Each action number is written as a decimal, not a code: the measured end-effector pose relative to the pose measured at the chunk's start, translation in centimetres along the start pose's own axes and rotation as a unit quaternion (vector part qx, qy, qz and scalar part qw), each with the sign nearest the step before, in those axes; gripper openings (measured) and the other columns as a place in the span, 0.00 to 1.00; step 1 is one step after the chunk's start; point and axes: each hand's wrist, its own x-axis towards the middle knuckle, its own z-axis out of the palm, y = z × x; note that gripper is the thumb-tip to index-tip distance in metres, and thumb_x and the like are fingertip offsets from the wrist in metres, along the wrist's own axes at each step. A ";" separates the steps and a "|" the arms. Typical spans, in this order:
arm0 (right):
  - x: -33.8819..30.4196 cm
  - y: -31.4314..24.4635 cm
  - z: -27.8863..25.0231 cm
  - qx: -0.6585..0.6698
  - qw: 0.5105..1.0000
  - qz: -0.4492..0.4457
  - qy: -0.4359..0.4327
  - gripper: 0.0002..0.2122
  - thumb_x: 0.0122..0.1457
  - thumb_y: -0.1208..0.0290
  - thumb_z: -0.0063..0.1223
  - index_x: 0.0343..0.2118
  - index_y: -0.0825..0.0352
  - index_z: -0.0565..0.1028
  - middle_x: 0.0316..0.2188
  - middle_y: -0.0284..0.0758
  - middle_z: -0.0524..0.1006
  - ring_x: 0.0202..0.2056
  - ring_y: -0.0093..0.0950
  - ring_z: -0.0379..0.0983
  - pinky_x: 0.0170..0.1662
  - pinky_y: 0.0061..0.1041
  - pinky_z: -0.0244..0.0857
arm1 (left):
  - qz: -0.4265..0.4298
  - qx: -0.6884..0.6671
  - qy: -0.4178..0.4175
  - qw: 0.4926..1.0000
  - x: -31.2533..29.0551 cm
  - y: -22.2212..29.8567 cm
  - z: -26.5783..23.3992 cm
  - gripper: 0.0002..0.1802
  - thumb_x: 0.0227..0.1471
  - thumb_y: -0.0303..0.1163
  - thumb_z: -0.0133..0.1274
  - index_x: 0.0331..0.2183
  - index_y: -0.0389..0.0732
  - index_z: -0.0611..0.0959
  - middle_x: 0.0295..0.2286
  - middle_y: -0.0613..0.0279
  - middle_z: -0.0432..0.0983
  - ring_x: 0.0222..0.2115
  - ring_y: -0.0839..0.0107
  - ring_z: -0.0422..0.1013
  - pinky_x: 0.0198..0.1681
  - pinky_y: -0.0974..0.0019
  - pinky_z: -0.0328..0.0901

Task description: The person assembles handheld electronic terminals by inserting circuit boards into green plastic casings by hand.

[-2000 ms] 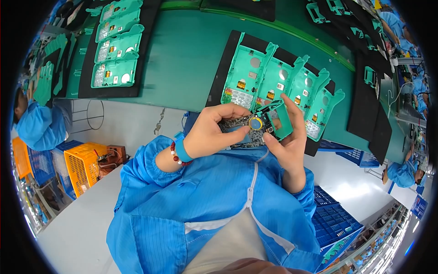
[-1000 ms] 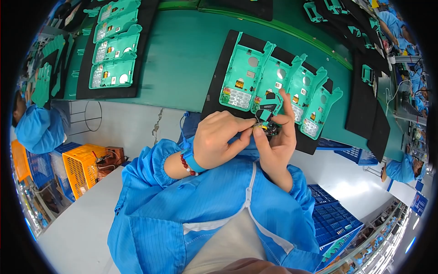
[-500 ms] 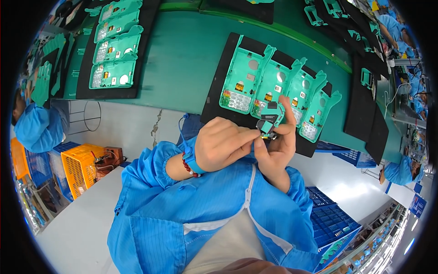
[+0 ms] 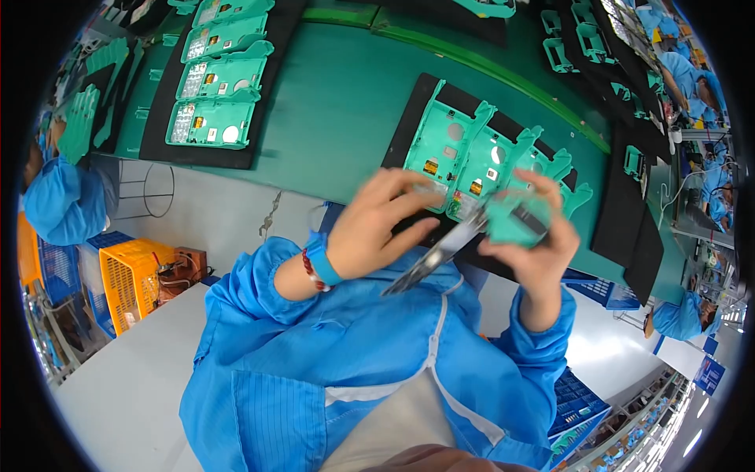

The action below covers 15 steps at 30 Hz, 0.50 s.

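Observation:
My left hand (image 4: 383,224) pinches the end of a thin grey strip (image 4: 431,258), blurred by motion, that slants down toward my chest. My right hand (image 4: 535,248) grips a small green plastic frame part (image 4: 511,219) at chest height; the strip's upper end meets that part. Both hands hover just in front of a black tray (image 4: 413,118) that carries a row of green frame parts (image 4: 460,153) fitted with small boards. I wear a blue coat and a blue wrist strap (image 4: 321,259).
A second black tray (image 4: 169,141) with green frames lies at the upper left of the green bench (image 4: 338,86). More black trays (image 4: 629,212) stand at the right. An orange crate (image 4: 130,279) sits on the floor left. Other workers in blue sit at both sides.
My hands have drawn apart a little and dropped toward my chest. The grey strip now shows, stretched between them, where earlier both hands were clasped together over the green part.

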 end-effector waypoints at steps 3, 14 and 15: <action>1.4 1.6 -0.5 -0.003 0.987 0.080 0.142 0.25 0.40 0.74 0.77 0.44 0.71 0.80 0.44 0.35 0.77 0.40 0.25 0.77 0.44 0.24 0.70 | 0.019 0.226 -0.025 0.974 -0.7 -1.7 -0.5 0.20 0.43 0.25 0.60 0.42 0.44 0.83 0.44 0.61 0.73 0.44 0.60 0.68 0.48 0.59 0.61; 8.7 0.6 0.5 -0.246 0.968 -0.025 -0.051 0.19 0.41 0.62 0.74 0.35 0.67 0.83 0.33 0.36 0.80 0.53 0.39 0.67 0.52 0.38 0.64 | 0.111 0.189 0.063 0.974 -3.3 -3.3 0.5 0.14 0.36 0.24 0.68 0.31 0.42 0.85 0.29 0.66 0.74 0.29 0.67 0.71 0.34 0.63 0.61; 8.9 0.5 0.4 -0.280 0.956 -0.050 -0.073 0.19 0.41 0.61 0.74 0.35 0.68 0.82 0.33 0.36 0.80 0.53 0.39 0.67 0.53 0.39 0.63 | 0.113 0.194 0.066 0.972 -3.3 -3.3 0.6 0.14 0.36 0.25 0.68 0.31 0.42 0.85 0.29 0.66 0.74 0.29 0.67 0.70 0.34 0.63 0.60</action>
